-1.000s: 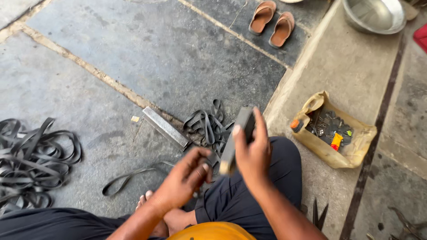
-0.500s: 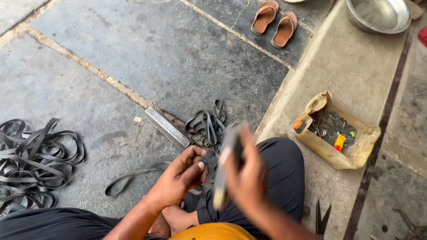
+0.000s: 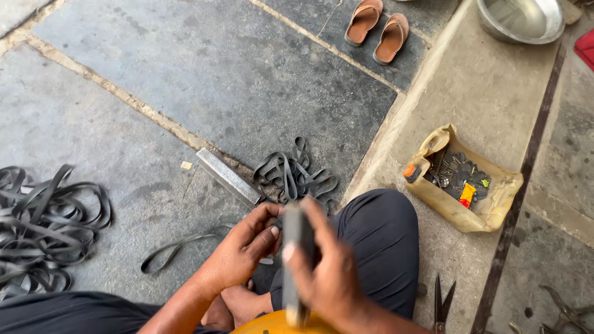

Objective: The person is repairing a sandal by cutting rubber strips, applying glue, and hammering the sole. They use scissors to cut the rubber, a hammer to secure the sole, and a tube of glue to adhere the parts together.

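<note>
My right hand (image 3: 328, 272) grips a grey metal bar-like tool (image 3: 296, 247), held upright and blurred over my lap. My left hand (image 3: 244, 241) sits just left of it, fingers pinched low near my bare foot (image 3: 238, 306); what they hold is hidden. A long metal bar (image 3: 228, 176) lies on the stone floor just beyond my left hand. A small heap of black rubber strips (image 3: 296, 176) lies beside the bar's near end. One loose black strip (image 3: 179, 244) curls on the floor left of my left hand.
A big pile of black rubber strips (image 3: 43, 226) lies at far left. An open tan bag (image 3: 489, 207) of small parts sits on the raised stone step at right. Scissors (image 3: 442, 303) lie by my knee. A pair of sandals (image 3: 377, 28) and a steel bowl (image 3: 520, 18) rest at top.
My right hand has brought the metal tool down from a raised tilt toward my left hand. The left hand stayed low by my foot.
</note>
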